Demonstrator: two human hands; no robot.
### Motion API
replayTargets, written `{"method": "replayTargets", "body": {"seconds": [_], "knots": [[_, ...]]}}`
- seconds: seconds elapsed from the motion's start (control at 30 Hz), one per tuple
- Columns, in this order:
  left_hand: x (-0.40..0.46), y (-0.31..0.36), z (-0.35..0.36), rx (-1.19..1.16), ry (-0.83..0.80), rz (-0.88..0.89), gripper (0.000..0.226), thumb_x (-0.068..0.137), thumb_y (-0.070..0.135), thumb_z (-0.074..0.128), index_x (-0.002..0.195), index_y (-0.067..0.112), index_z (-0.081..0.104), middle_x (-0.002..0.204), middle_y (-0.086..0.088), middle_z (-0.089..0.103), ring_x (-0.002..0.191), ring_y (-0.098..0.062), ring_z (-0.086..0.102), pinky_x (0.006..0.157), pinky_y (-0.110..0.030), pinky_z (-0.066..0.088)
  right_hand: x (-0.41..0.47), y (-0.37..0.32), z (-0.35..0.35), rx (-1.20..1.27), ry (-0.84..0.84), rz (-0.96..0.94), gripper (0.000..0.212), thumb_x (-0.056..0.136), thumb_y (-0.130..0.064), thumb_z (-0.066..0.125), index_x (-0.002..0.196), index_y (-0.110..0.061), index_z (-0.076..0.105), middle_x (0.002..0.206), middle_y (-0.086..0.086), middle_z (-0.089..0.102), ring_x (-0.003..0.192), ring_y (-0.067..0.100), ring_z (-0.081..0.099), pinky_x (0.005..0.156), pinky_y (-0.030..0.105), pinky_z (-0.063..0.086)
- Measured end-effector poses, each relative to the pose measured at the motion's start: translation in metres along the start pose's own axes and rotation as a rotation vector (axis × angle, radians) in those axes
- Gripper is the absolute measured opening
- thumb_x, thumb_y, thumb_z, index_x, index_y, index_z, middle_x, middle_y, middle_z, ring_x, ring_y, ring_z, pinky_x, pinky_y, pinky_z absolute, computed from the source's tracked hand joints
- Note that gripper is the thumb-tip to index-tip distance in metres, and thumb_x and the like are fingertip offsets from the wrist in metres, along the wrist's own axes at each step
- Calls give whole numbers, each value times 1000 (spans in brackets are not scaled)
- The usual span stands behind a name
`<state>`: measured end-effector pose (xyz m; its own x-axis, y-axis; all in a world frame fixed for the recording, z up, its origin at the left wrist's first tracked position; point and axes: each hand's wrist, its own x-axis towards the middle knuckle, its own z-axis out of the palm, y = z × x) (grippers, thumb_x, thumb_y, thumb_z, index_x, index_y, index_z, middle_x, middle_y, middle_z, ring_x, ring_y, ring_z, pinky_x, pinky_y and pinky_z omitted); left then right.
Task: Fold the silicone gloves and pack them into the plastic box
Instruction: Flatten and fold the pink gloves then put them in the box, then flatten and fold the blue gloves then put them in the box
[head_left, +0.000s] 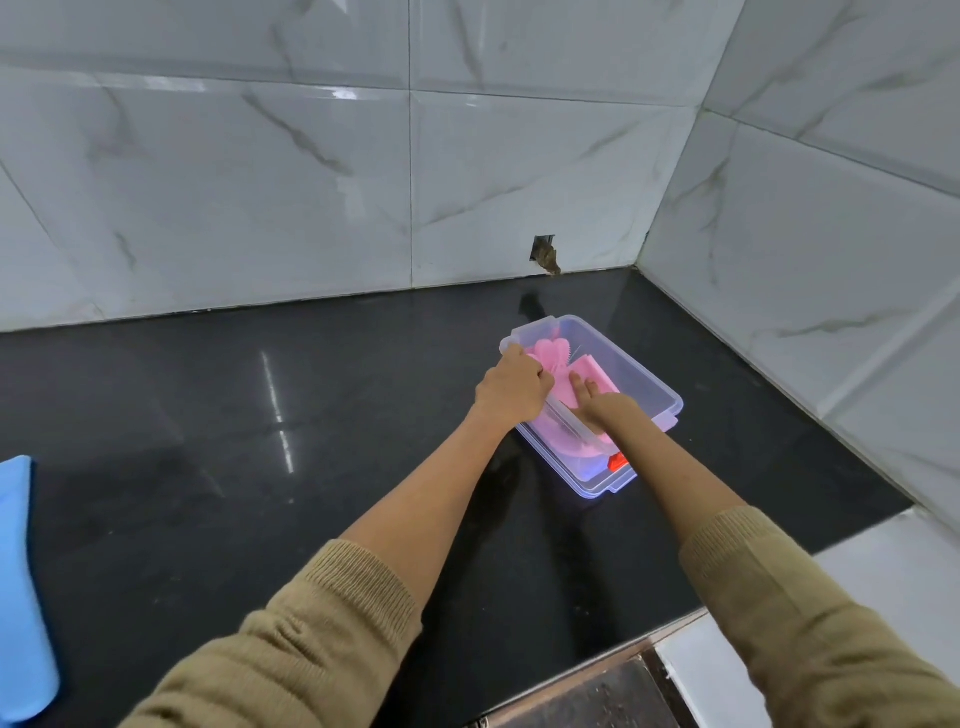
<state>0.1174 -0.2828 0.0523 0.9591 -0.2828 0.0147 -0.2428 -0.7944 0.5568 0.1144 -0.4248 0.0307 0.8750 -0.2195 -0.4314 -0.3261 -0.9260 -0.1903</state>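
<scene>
- Nearest me, both sleeves (332, 623) reach forward over the dark counter (208, 415); a blue item (21, 571) lies at far left, well apart.
- My left hand (511, 387) is clenched on the box (660, 400) at its left long rim, pinching rim and possibly a glove edge; I cannot tell which.
- My right hand (597, 402) lies flat and unclenched, pressing the folded pink gloves (587, 371) down inside the box.
- Gloves run along the box's long axis, away from me toward the wall (311, 182); their fingered end (550, 351) sits at the far left corner.
- Judgement: the right hand is nearer for tucking; packing looks nearly complete.
</scene>
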Motion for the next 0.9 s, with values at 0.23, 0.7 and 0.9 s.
{"method": "replayTargets", "body": {"seconds": [0.23, 0.7, 0.9], "knots": [[-20, -3, 9, -339, -129, 39, 38, 103, 27, 34, 139, 17, 43, 161, 0, -4, 147, -25, 12, 119, -48, 19, -15, 3, -1, 231, 36, 12, 59, 99, -44, 30, 149, -16, 22, 152, 12, 33, 136, 34, 37, 103, 43, 37], [-158, -154, -74, -252, 360, -353, 49, 99, 31, 40, 147, 25, 30, 161, 3, 11, 149, -20, 4, 116, -57, 3, -89, -105, 15, 232, 610, -366, 39, 93, -29, 47, 127, -12, 55, 139, 12, 49, 136, 30, 35, 115, 57, 11], [-212, -206, -93, 44, 409, -589, 53, 99, 30, 39, 149, 18, 28, 161, -2, 13, 149, -25, 3, 115, -57, 3, -123, -196, 123, 158, 233, -643, 47, 96, -29, 44, 141, -13, 42, 154, 3, 32, 147, 24, 12, 117, 50, -1]]}}
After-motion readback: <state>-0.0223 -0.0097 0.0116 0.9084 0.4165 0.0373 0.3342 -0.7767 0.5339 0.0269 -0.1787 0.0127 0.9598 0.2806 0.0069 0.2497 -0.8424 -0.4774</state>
